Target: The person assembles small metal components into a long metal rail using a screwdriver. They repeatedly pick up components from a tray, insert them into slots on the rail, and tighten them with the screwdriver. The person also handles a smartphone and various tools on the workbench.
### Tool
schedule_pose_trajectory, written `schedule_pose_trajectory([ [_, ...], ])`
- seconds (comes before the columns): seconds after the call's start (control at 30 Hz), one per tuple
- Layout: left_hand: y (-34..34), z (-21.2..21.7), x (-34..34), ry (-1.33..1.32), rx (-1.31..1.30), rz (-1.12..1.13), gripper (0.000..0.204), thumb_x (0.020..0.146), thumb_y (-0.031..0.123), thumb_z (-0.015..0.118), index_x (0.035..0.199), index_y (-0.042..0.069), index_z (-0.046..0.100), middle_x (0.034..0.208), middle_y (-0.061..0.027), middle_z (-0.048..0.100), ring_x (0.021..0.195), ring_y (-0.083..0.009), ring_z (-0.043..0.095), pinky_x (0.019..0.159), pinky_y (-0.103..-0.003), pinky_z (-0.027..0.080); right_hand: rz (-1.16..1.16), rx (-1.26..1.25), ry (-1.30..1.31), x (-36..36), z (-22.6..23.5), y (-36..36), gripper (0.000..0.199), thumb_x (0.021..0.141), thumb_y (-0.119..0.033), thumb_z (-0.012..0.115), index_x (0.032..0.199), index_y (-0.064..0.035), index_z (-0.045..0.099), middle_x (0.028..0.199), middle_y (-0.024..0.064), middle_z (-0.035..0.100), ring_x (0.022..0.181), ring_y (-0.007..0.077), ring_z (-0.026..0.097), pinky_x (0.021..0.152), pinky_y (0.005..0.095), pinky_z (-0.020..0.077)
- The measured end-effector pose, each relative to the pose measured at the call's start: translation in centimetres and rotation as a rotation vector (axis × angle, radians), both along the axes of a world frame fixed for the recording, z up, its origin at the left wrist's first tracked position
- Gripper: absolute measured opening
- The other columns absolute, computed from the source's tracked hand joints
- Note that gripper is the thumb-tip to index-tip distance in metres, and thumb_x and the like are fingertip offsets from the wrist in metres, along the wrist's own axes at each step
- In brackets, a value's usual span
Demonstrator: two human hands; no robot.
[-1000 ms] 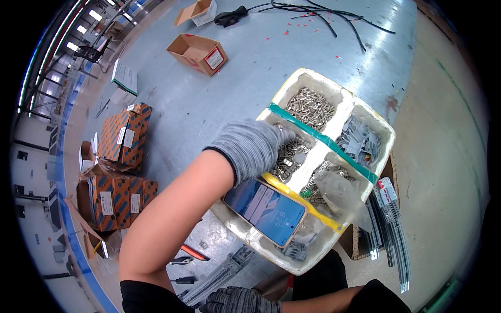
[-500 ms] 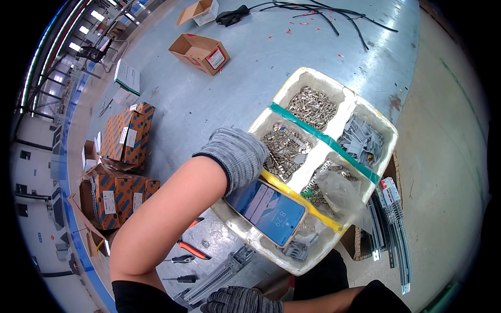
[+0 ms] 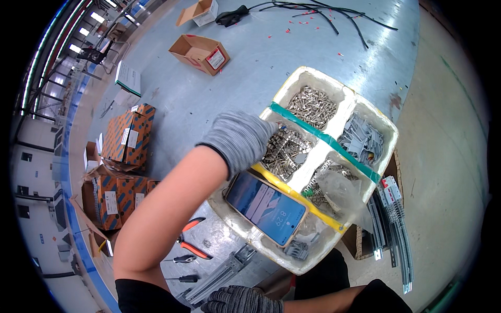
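Left hand (image 3: 237, 138) at a foam box (image 3: 341, 116) of small parts
Cartons (image 3: 141, 138) stand left of the fingers. Left fingers bend beside the clips (image 3: 288, 155); the right hand (image 3: 242, 301) curls below the box; I cannot tell whether either holds anything. Right of the left fingers: phone (image 3: 269, 208) below, clips adjoining, screws (image 3: 311, 108) above, bag (image 3: 336, 192) over metal pieces (image 3: 329, 168), grey parts (image 3: 360, 138) farthest.

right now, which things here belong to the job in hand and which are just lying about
Seemingly in use:
- left hand
- foam box
- metal parts near that hand
- rail beside right hand, perhaps

Seemingly lying about:
- phone
- orange boxes
- open carton
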State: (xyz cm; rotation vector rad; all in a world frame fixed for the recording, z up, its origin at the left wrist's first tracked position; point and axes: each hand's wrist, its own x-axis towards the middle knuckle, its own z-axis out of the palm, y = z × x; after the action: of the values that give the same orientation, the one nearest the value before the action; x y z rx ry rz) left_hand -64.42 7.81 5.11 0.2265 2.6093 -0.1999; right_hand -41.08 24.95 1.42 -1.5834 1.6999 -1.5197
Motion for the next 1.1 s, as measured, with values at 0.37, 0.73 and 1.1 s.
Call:
schedule_pose_trajectory([
  [0.37, 1.7, -2.6, 2.9, 0.277, 0.421, -0.200, 0.034, 0.093, 0.017, 0.049, 0.125, 0.006, 0.056, 0.112, -0.0199, 0.061, 0.102, -0.0313, 0.062, 0.088, -0.039, 0.051, 0.088, -0.065, -0.147, 0.5, 0.4, 0.0, 0.024, 0.080, -0.017, 0.053, 0.096, -0.0044, 0.065, 0.086, 0.0121, 0.062, 0.077, 0.0283, 0.063, 0.066, 0.0391, 0.0504],
  [0.73, -0.6, -4.2, 2.3, 0.269, 0.492, 0.110, 0.033, 0.092, 0.029, 0.057, 0.118, 0.010, 0.062, 0.103, -0.0136, 0.067, 0.091, -0.0330, 0.060, 0.084, -0.040, 0.050, 0.024, -0.098, -0.132, 0.9, 1.0, 0.4, 0.019, 0.080, -0.016, 0.053, 0.091, -0.0047, 0.063, 0.077, 0.0125, 0.060, 0.066, 0.0292, 0.061, 0.060, 0.0399, 0.0491],
  [1.1, -1.7, -4.2, 1.9, 0.436, 0.278, -0.218, 0.035, 0.079, 0.004, 0.056, 0.111, 0.014, 0.064, 0.113, -0.0116, 0.061, 0.103, -0.0281, 0.056, 0.093, -0.035, 0.047, 0.077, -0.029, -0.098, 1.0, 1.1, 0.5, 0.017, 0.081, -0.015, 0.052, 0.087, -0.0047, 0.063, 0.074, 0.0122, 0.060, 0.067, 0.0283, 0.062, 0.060, 0.0398, 0.0496],
])
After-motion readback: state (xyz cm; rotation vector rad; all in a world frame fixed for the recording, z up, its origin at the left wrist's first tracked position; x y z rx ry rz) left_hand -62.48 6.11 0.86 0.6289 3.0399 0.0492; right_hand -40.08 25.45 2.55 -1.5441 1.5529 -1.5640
